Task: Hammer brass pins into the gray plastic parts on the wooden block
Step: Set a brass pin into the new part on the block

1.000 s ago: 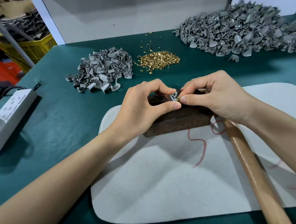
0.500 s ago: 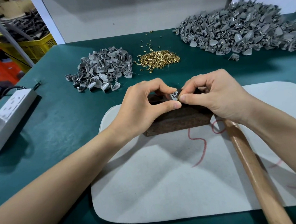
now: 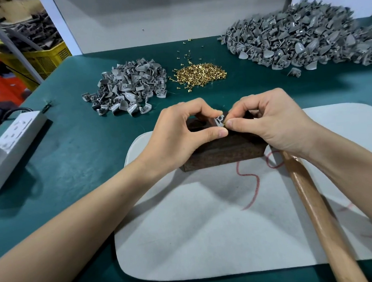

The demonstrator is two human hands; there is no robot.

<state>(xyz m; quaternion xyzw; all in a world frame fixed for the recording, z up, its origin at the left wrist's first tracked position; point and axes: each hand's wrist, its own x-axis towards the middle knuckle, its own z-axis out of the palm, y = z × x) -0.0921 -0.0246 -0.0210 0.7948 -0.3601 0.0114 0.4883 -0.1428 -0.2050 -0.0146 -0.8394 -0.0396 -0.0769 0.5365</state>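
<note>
Small gray plastic part [image 3: 219,121], one piece, being held over the top of the one dark wooden block [image 3: 225,153]; whether it is touching the block, cannot tell. Block is lying on one white felt mat [image 3: 209,238] on the green desk [image 3: 71,153]. Left hand [image 3: 180,132] is pinching the part between thumb and forefinger, grip narrow. Right hand [image 3: 274,123] is meeting it from the other side, grip nipping one tiny brass pin [image 3: 224,124] at the part's edge. One wooden hammer handle [image 3: 318,215] is lying on the mat, running under the right wrist. Behind, two heaps of gray parts are sitting on the desk, the small heap [image 3: 128,87] left and the large heap [image 3: 301,38] right, with one pile of loose brass pins [image 3: 198,74] between them. One white power strip [image 3: 19,132] is lying far left.
</note>
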